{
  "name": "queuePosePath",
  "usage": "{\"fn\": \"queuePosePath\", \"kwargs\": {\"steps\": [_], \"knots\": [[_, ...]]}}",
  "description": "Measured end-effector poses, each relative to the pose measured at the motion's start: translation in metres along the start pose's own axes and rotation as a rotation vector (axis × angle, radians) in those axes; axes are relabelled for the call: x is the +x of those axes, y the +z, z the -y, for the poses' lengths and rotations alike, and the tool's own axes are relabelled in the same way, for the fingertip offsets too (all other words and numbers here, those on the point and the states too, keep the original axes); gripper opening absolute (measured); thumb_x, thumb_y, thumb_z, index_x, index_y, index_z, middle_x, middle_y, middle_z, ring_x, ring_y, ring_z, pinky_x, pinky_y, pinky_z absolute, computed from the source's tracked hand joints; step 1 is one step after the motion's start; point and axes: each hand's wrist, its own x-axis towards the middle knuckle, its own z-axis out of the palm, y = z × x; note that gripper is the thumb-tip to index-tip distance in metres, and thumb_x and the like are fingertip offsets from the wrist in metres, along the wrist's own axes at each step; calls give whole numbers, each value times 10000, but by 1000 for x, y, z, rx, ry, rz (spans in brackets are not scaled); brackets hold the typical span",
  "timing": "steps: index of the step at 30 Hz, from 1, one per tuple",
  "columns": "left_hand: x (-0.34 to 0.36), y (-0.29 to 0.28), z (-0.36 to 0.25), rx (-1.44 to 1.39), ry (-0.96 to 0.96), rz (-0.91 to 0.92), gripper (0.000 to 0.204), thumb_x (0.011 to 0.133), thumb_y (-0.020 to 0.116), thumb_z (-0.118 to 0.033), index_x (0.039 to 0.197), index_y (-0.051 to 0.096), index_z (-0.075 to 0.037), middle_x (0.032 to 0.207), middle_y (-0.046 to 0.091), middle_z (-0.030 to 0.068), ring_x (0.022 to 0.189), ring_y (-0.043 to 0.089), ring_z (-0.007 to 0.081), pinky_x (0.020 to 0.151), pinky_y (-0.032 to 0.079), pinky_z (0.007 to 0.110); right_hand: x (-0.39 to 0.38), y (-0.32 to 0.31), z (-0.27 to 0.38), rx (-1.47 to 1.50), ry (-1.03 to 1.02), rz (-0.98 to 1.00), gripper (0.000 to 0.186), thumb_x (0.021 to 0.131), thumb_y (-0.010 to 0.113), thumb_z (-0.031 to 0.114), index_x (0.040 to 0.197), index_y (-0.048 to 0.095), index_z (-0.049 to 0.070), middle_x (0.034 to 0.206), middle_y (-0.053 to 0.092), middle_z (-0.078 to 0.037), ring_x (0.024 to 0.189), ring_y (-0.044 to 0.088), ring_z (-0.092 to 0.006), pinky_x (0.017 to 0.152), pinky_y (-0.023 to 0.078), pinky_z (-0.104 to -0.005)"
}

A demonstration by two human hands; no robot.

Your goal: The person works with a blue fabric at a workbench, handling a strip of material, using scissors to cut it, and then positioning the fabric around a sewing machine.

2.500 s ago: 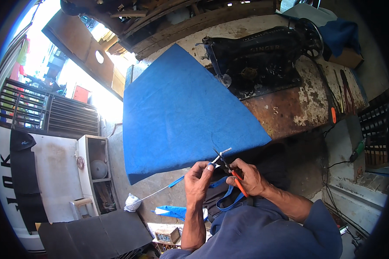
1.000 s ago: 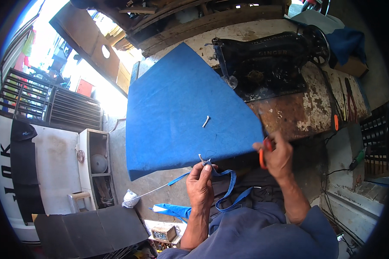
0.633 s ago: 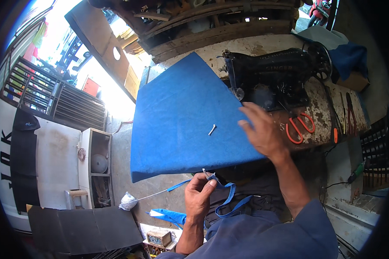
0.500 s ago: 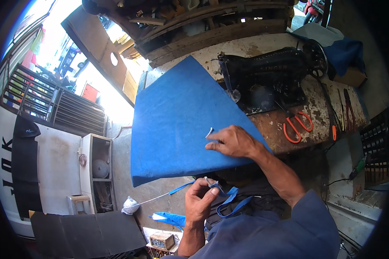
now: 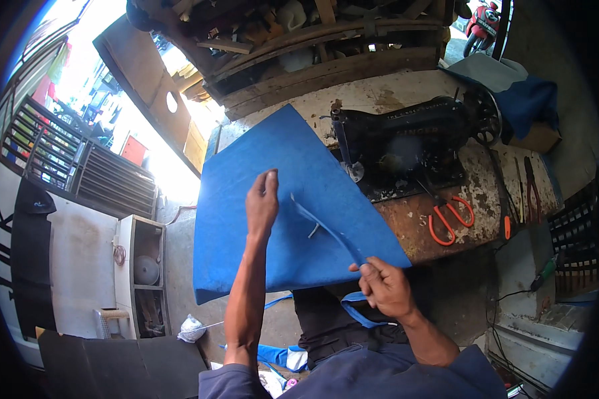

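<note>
A large blue fabric-covered panel (image 5: 239, 233) lies in front of me, reaching up onto the workbench. Over its middle is my left hand (image 5: 262, 203), fingers pinched together; anything between them is too small to make out. By the panel's near right edge, my right hand (image 5: 385, 289) is closed on a narrow blue fabric strip (image 5: 336, 236). One end of this strip rises loose over the panel toward the left hand, apart from it; the rest loops below the right hand. A short whitish piece (image 5: 313, 231) rests on the panel beside the strip.
A black sewing machine (image 5: 406, 143) stands on the worn bench, right of the panel. Orange-handled scissors (image 5: 451, 219) and pliers (image 5: 532, 186) lie nearer. At lower left are a ball of white cord (image 5: 192, 328), a dark sheet (image 5: 123, 366) and a small stool (image 5: 112, 322).
My left hand has risen from below the panel's near edge to over its middle. My right hand has come down off the panel and now grips the strip, which is stretched up across it.
</note>
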Motion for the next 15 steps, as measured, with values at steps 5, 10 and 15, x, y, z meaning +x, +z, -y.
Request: {"fn": "queuePosePath", "kwargs": {"steps": [5,10,15], "knots": [[-138,13,-17,116,872,1455,510,976,643,-381,1361,618,-46,1465,535,216,1419,447,383,1194,281,573,-18,-57,48,-119,-135,-114,278,1075,499,172,1166,663,-34,626,545,11,451,445,-28,422,342,-216],[-86,-7,0,-174,390,491,370,975,646,-213,1289,658,-17,1373,608,212,1303,552,391,1107,429,450,4,-49,77,-44,-1,-108,286,1067,511,150,1265,631,-18,644,585,-3,443,465,-28,405,358,-212],[-73,30,31,742,286,335,607,991,586,-407,1494,481,-84,1583,388,210,1512,257,408,1223,163,564,50,-9,81,-60,-190,67,386,1076,521,209,1396,557,-3,641,584,-28,410,464,-41,382,369,-207]]}}
